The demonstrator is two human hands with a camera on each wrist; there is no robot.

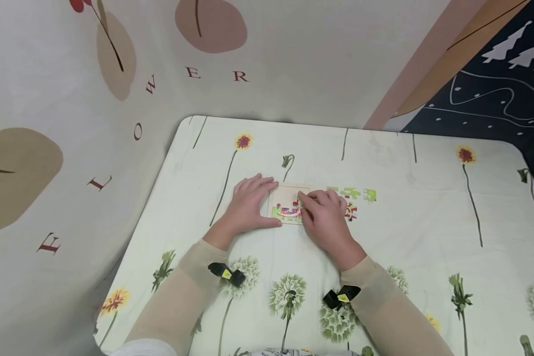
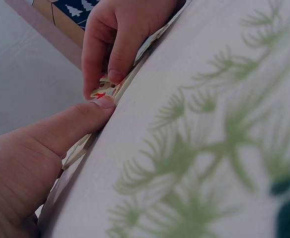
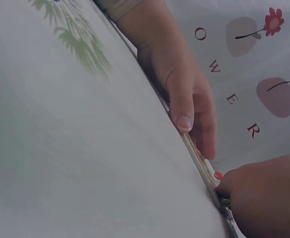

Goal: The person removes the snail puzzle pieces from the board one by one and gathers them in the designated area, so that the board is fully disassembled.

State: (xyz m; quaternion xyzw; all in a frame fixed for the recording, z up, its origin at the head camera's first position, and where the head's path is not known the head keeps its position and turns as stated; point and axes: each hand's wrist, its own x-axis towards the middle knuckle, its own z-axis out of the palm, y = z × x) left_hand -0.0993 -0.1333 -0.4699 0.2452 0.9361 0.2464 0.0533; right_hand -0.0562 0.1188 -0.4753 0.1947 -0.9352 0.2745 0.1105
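A shallow wooden puzzle tray (image 1: 289, 190) lies on the table, with joined coloured pieces (image 1: 288, 212) along its lower part. My left hand (image 1: 249, 205) spans the tray's left side, fingers at the top corner and thumb on the lower edge; the left wrist view shows that thumb beside the pieces. My right hand (image 1: 327, 217) is over the tray's right side, pinching a small piece (image 3: 226, 202) with red and green on it, partly hidden by the fingers. In the right wrist view the left hand (image 3: 180, 74) rests along the tray edge.
Loose green pieces (image 1: 350, 193) and a red and white piece (image 1: 351, 211) lie right of my right hand, some partly covered by it. The flower-print tablecloth (image 1: 409, 212) surrounds the tray. A printed curtain (image 1: 293, 64) stands behind the table's far edge.
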